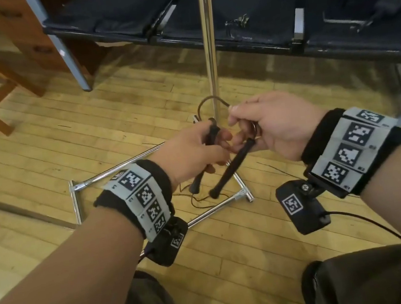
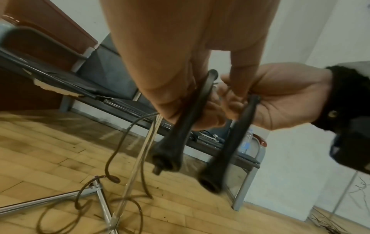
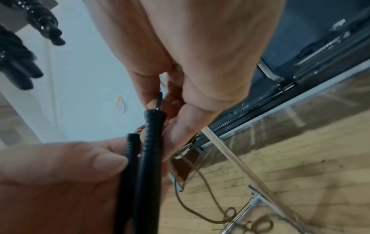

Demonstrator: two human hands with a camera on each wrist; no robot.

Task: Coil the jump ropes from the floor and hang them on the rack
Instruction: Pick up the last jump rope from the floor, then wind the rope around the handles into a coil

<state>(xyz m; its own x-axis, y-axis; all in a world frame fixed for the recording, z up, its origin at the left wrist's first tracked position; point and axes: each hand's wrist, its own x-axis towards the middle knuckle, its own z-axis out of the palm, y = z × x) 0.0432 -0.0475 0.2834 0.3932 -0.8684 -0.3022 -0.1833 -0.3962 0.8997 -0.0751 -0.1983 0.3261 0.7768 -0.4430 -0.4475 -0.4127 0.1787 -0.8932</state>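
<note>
Looking down through the head view, I see my left hand (image 1: 194,150) curled round one black jump-rope handle (image 1: 202,163), its butt end pointing down toward the wooden floor (image 1: 88,131). My right hand (image 1: 275,125) grips the second handle (image 1: 232,168) near its top, while thumb and forefinger pinch the thin brown cord (image 1: 210,100), which arcs up in a small loop between the two hands. Both hands hover above the chrome base of the rack (image 1: 148,154), whose upright pole (image 1: 210,47) rises just behind them. More cord lies in loose curls on the floor inside the base. Dark bench seats (image 1: 239,12) stand behind the pole.

From the left wrist view, the two handles hang side by side, the nearer one (image 2: 180,131) in my left fingers (image 2: 164,98), the other (image 2: 226,150) in my right hand (image 2: 280,98). The cord (image 2: 124,136) drops from my fingers and coils over the rack's foot (image 2: 50,201).

From the right wrist view, both ribbed handles (image 3: 150,158) sit close together; my left thumb (image 3: 96,159) presses one, and my right fingers (image 3: 148,88) pinch the cord where it leaves the other. Loose cord (image 3: 202,216) trails on the floor below.
</note>
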